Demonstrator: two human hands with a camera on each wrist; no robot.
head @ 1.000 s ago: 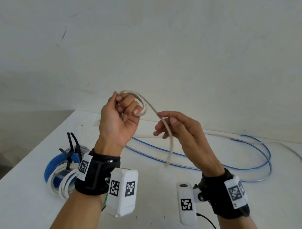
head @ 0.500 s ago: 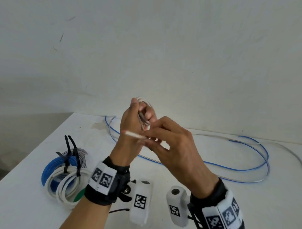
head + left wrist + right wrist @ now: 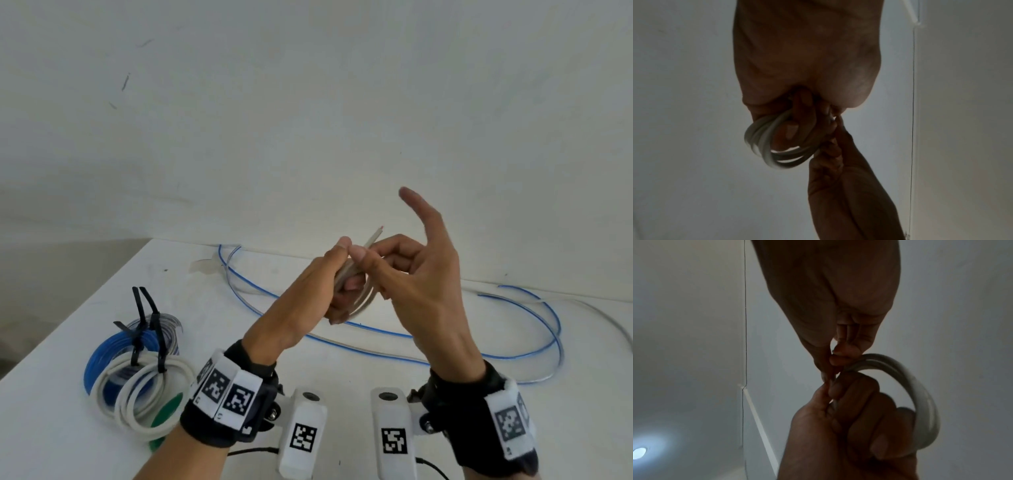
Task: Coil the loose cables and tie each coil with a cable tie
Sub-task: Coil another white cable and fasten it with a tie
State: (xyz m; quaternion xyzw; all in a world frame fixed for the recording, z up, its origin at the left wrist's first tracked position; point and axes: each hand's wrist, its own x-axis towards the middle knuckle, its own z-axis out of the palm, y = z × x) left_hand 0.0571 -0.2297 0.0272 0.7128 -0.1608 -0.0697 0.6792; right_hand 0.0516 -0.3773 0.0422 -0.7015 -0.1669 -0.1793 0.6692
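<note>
White cable coil (image 3: 356, 291) now lower in left hand (image 3: 308, 301); right hand (image 3: 411, 274) fingers pinching its end (forefinger newly raised).

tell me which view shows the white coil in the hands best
The right wrist view: the white coil arcs clear of the left hand that grips it, several turns visible. The left wrist view shows the turns too, partly behind fingers. The head view mostly hides it between both hands, showing the cable's tip.
</note>
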